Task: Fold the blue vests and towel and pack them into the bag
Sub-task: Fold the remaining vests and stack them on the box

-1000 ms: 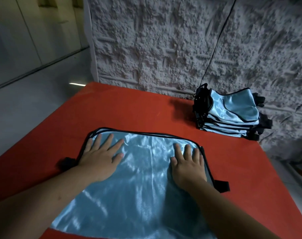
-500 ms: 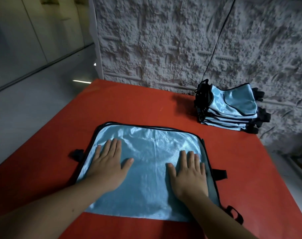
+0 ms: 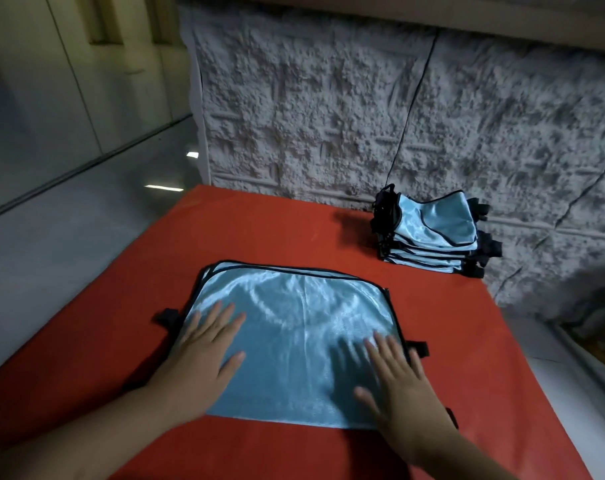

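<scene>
Head view: a blue vest (image 3: 294, 341) lies flat on the red counter (image 3: 259, 230). Left hand (image 3: 204, 358) and right hand (image 3: 401, 379) press on its near half, fingers straight and spread, each grip apart. A stack (image 3: 432, 233) of folded vests sits far right, against the wall (image 3: 328, 116).

No text, label, brand, number or sign can be read anywhere in the view. The shiny blue vest (image 3: 294, 327) under the fingers shows only plain fabric with black trim, and the stack of folded vests (image 3: 432, 233) well beyond the fingertips carries no legible marking either.
</scene>
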Available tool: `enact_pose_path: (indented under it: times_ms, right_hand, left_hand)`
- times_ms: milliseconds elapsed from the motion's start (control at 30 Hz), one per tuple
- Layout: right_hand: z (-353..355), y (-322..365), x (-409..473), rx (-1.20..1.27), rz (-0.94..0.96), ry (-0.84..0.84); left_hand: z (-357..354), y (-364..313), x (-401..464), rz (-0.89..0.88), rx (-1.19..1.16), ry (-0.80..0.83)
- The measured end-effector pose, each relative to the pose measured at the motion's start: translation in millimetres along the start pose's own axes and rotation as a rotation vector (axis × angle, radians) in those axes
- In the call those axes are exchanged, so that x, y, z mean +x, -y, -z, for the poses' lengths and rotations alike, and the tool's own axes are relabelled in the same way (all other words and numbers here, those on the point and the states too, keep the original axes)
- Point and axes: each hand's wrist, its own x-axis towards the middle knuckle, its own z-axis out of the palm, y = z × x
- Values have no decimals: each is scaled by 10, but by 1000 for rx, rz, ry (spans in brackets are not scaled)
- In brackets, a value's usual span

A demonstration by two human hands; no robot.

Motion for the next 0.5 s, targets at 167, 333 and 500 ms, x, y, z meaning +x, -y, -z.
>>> enact_pose_path:
  times_ms: [167,333,500]
  right_hand:
    - [-133,-245,-496,-89,-40,231]
    - [-284,-400,-488,-77,-42,275]
    - [-22,-424,-432,-65,135,104]
  left_hand:
    - [-127,188,-554,65,223,265]
    - [-130,343,-682,193,268,474]
    - [155,355,-709,140,32,301]
